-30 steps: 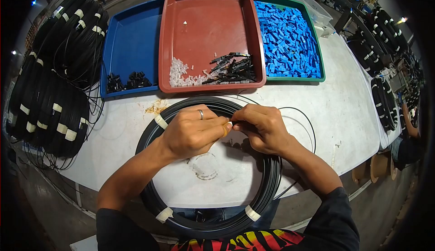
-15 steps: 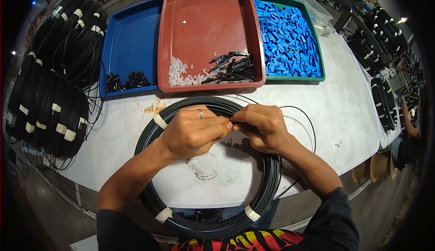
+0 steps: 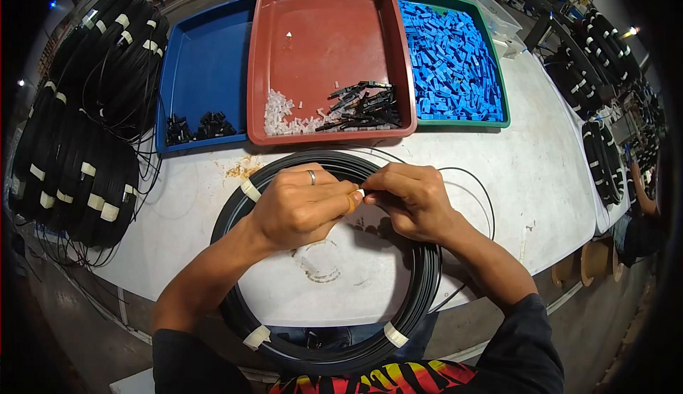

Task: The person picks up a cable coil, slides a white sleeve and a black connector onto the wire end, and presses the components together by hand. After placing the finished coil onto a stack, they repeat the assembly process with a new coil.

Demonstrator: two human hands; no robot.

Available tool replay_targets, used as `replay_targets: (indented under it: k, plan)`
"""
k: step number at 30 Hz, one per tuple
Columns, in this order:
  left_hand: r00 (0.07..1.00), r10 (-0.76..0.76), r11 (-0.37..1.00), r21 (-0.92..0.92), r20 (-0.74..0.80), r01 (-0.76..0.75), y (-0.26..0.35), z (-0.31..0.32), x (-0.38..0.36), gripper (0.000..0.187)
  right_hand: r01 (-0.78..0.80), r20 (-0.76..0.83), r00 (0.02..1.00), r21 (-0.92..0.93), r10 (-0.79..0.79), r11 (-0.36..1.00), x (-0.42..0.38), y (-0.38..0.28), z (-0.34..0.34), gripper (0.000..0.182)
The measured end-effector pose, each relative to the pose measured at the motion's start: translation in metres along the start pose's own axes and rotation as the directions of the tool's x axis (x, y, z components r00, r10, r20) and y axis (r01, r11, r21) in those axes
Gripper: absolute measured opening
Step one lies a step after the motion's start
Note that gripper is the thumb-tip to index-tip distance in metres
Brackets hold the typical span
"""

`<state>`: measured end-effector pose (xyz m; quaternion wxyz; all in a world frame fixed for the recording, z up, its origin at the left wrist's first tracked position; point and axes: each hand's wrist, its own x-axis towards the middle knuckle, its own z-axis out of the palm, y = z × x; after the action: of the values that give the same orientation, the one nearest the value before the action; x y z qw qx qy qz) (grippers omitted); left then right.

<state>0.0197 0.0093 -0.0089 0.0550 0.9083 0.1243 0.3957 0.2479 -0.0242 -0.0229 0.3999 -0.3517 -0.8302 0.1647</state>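
My left hand (image 3: 306, 204) is closed in a pinch, with a small white piece (image 3: 360, 193) showing at its fingertips. Fingertip to fingertip with it, my right hand (image 3: 407, 200) pinches something mostly hidden by the fingers. Both hands are over the far part of a black cable coil (image 3: 421, 280), which is bound with white tape and lies at the table's near edge. A loose black cable (image 3: 491, 205) loops out to the right of my right hand.
Behind the coil stand a blue tray (image 3: 206, 67) with black parts, a red tray (image 3: 327, 31) with clear and black pieces, and a green tray (image 3: 506, 102) of blue parts. More taped coils (image 3: 71, 173) are stacked left. A person's arm (image 3: 644, 195) shows far right.
The hands stay almost in place. The white piece between the fingertips shows a little more clearly, and the loose cable on the right has shifted very slightly.
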Motion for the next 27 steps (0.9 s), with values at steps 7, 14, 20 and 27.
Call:
replay_targets:
  k: [7,14,20,27]
  plan:
    - [0.989,-0.139,0.981,-0.145,-0.047,0.131,-0.002,0.000,0.000,0.015,0.126,-0.118,0.985,0.010,-0.124,0.992,0.001,0.005,0.005,0.028]
    - [0.957,-0.276,0.922,-0.305,-0.093,0.237,-0.007,-0.018,0.006,0.012,0.346,-0.192,0.890,-0.309,-0.414,0.886,0.023,-0.007,-0.003,0.025]
    - [0.916,-0.358,0.890,-0.365,-0.182,0.275,-0.010,-0.026,-0.007,0.012,0.506,-0.149,0.797,-0.363,-0.585,0.782,0.053,-0.018,0.004,0.024]
    - [0.959,-0.178,0.969,-0.211,-0.220,0.132,-0.014,-0.025,-0.014,0.015,-0.089,-0.125,0.986,0.156,0.109,0.984,0.038,-0.032,0.021,0.026]
